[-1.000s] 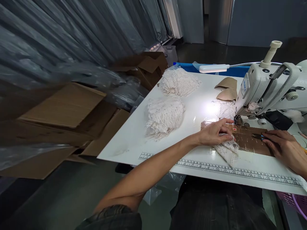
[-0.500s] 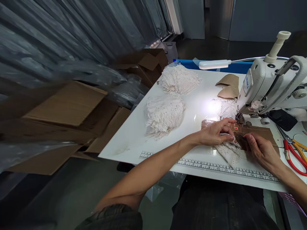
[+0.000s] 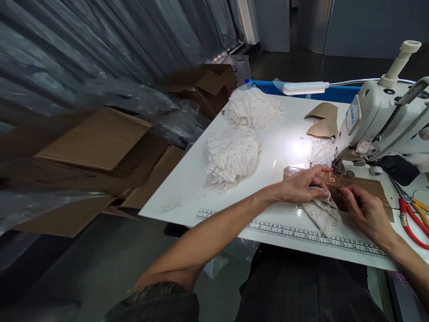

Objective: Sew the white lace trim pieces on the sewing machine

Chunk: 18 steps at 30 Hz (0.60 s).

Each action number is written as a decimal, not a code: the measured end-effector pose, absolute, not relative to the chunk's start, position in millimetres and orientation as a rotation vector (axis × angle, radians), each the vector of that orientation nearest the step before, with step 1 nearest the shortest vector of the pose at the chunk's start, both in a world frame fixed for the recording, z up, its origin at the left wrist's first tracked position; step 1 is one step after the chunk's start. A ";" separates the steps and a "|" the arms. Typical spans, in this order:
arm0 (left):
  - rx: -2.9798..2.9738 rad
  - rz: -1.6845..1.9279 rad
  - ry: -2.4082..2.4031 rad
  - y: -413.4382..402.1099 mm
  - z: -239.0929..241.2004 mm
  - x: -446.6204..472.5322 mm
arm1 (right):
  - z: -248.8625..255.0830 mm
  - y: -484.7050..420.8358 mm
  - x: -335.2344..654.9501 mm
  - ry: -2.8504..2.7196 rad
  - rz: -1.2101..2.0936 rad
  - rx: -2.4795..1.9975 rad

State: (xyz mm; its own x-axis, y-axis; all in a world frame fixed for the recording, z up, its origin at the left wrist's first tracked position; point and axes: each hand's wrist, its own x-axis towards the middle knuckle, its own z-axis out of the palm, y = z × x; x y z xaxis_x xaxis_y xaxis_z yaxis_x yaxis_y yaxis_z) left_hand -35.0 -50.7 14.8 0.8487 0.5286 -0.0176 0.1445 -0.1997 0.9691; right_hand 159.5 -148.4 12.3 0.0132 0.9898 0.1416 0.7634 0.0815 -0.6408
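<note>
Sewing machine (image 3: 368,114): smooth, white, marked JUKI. In front of it: my left hand (image 3: 299,186) pinches folded, openwork lace (image 3: 320,213); my right hand (image 3: 371,215) grips a slim dark tool (image 3: 338,190).

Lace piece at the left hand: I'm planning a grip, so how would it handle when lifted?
The lace piece is probably floppy, since it lies in soft folds below the left hand. Its openwork suggests it is light and might snag.

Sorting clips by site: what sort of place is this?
Most likely a sewing workshop: a sewing machine on a table with a ruler along its front edge, two piles of white lace, and open cardboard boxes alongside.
</note>
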 end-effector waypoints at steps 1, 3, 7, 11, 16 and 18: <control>1.762 0.389 0.532 -48.8 20.5 -37.9 | 14.8 -151.0 166.4 -1.751 0.497 -1.756; 1.768 0.491 0.611 -43.1 34.4 -46.4 | 20.8 -157.4 186.6 -1.697 0.425 -1.861; 1.887 1.152 0.985 -29.2 50.7 -61.1 | 24.5 -166.1 226.6 -1.879 -0.132 -2.059; 2.307 1.131 1.007 -30.1 29.2 -50.4 | 8.8 -158.2 220.2 -2.040 -0.305 -1.641; 2.949 0.521 0.609 -71.4 2.5 -26.7 | 1.6 -151.4 185.6 -2.314 -0.058 -1.314; 3.030 0.486 0.414 -88.1 6.3 -27.6 | 11.7 -156.3 186.2 -2.394 0.163 -1.216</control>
